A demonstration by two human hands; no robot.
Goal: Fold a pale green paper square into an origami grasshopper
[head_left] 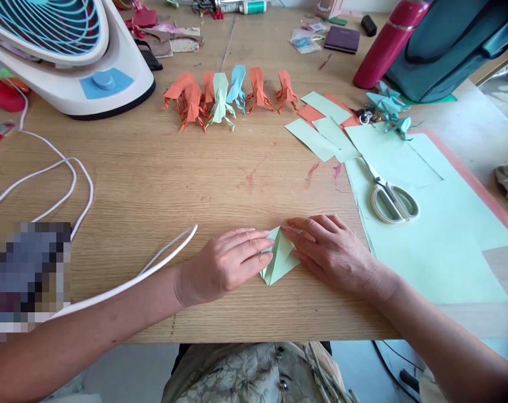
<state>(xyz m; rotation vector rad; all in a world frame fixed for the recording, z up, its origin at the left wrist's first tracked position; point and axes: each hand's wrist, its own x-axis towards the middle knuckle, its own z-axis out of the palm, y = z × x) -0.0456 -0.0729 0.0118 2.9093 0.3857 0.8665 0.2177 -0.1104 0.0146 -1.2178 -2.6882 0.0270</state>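
A folded piece of pale green paper (279, 258) lies on the table near its front edge, with crease lines running from its top point. My left hand (237, 257) rests on its left side, fingers stretched out and lying flat over the paper; the thumb is hidden. On the opposite side, my right hand (327, 246) has its fingers bent and close together, gripping the paper's right part, with the index fingertip at the top point. Both hands cover the paper's side edges.
Green paper sheets (422, 263) with scissors (392, 200) lie at right, below cut paper strips (312, 140). Several origami figures (220, 103) stand farther back. A fan (102, 84) and white cable (89, 190) occupy the left; a pink bottle (388, 45) and teal bag (442, 50) are back right.
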